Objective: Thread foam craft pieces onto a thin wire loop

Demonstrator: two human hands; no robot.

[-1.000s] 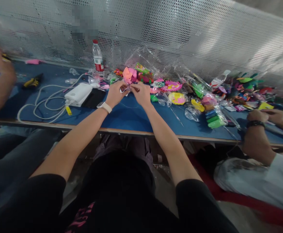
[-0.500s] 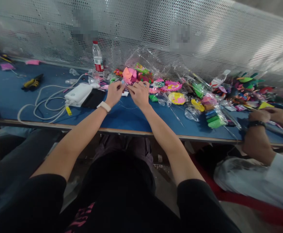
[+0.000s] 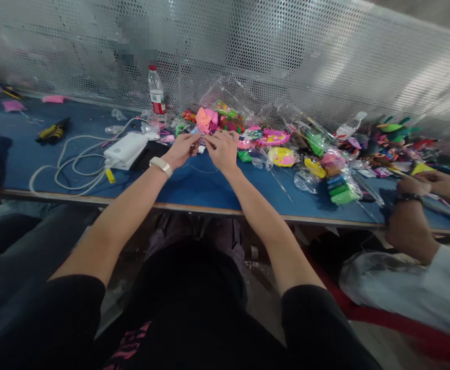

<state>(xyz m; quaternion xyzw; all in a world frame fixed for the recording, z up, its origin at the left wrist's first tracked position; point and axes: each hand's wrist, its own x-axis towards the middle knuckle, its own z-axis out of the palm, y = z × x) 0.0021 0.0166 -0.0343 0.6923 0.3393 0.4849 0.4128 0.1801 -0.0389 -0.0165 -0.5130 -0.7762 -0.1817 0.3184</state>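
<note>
1. The left hand (image 3: 183,149) and the right hand (image 3: 225,149) meet above the table (image 3: 194,192), their fingers bent inward and nearly touching; whether either set is clamped on something cannot be told, as any piece there is too small to make out
2. This looks like fine fingertip work, calling for both hands to be kept steady and close
3. A small white piece (image 3: 201,149) lies just below the fingertips, and a thin pale thread (image 3: 209,171) loops beneath the hands
4. Just beyond the fingers sits a soft pink-and-orange figure (image 3: 206,119)
5. To the left are a white plastic power bank (image 3: 125,150) and an upright clear bottle with a red cap (image 3: 156,95)
6. To the right lies a yellow-and-pink oval piece (image 3: 281,156)
7. Farther right, another person's hands (image 3: 413,185) are over the table
</note>
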